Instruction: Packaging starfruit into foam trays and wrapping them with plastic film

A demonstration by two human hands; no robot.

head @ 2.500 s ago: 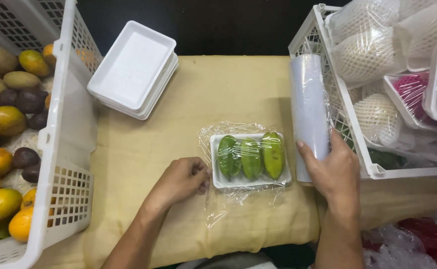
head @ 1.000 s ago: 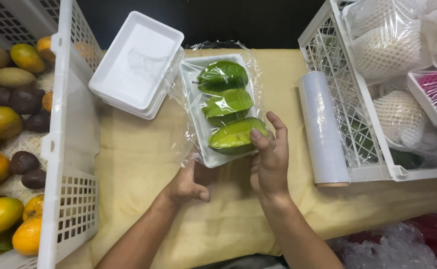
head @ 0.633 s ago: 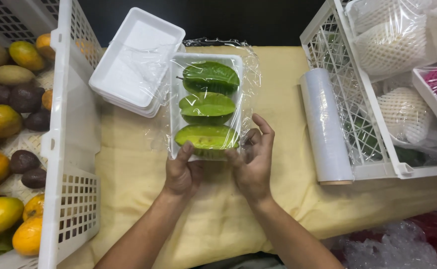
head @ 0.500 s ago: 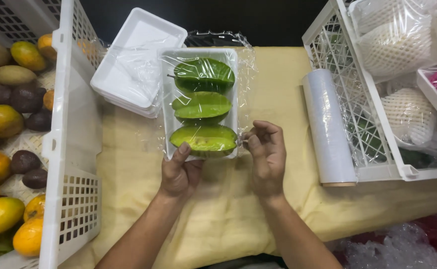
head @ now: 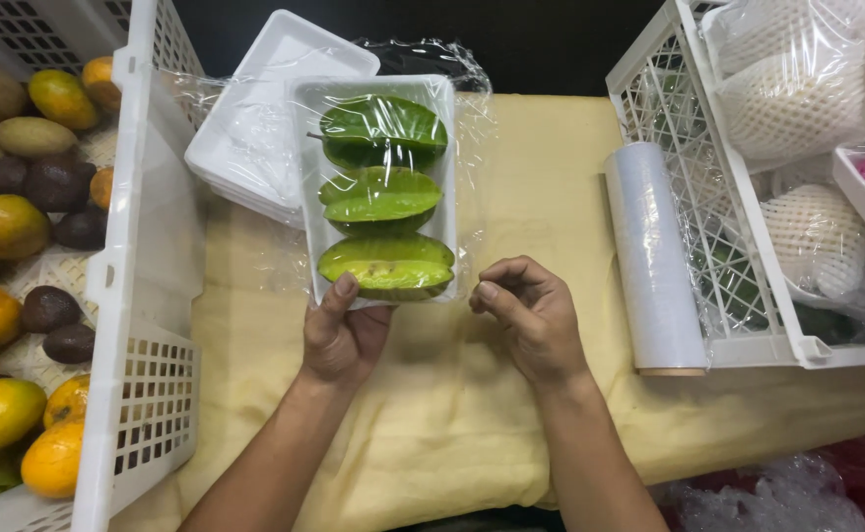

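My left hand holds the near end of a white foam tray lifted above the table, thumb on its rim. Three green star fruits lie in the tray under clear plastic film that hangs loose on the right and far sides. My right hand is at the tray's near right corner, fingers curled and pinching the film's edge.
A stack of white foam trays sits behind the lifted tray. A cling film roll lies against the right white crate of netted fruit. A left white crate holds mangoes and dark fruits. Yellow cloth covers the table.
The tray was lifted off the table and turned lengthwise, away from me. My left hand took hold of its near end; my right hand slid off the tray to the film at its corner.
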